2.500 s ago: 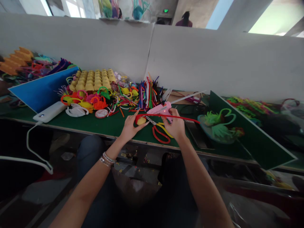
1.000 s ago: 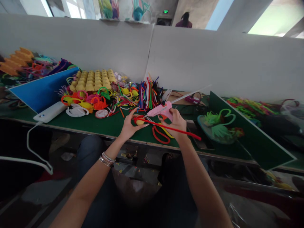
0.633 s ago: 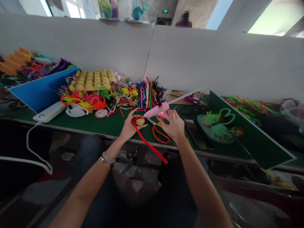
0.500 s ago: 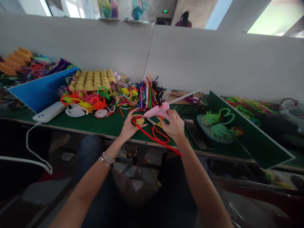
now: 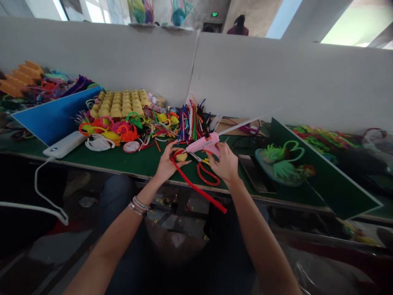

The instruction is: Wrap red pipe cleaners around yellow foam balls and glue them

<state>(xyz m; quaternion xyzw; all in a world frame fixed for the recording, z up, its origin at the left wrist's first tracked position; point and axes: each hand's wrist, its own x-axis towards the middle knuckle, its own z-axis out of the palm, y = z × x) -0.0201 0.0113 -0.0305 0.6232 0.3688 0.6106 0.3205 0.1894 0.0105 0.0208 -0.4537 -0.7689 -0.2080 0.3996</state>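
Observation:
My right hand [image 5: 225,162] is wrapped round the handle of a pink glue gun [image 5: 202,143], and a long whitish glue stick [image 5: 242,124] sticks out of its back end. The nozzle points left, close to the fingers of my left hand [image 5: 168,163]. Those fingers pinch a red pipe cleaner [image 5: 196,188], whose free length slants down to the right past the table edge. A small yellow piece [image 5: 181,157] shows by the left fingers; whether it is held I cannot tell. Scissors with red handles [image 5: 208,176] lie on the table between my hands.
Yellow egg trays [image 5: 119,104], colourful pipe-cleaner pieces [image 5: 123,133] and a bundle of pipe cleaners [image 5: 192,121] stand behind. A white power bank [image 5: 66,145] lies left. A phone [image 5: 256,174], a tray of green pieces [image 5: 279,168] and a slanted dark green board [image 5: 319,172] are right.
The free end of the red pipe cleaner has swung down and a little to the left. Both hands and the glue gun stay nearly where they were.

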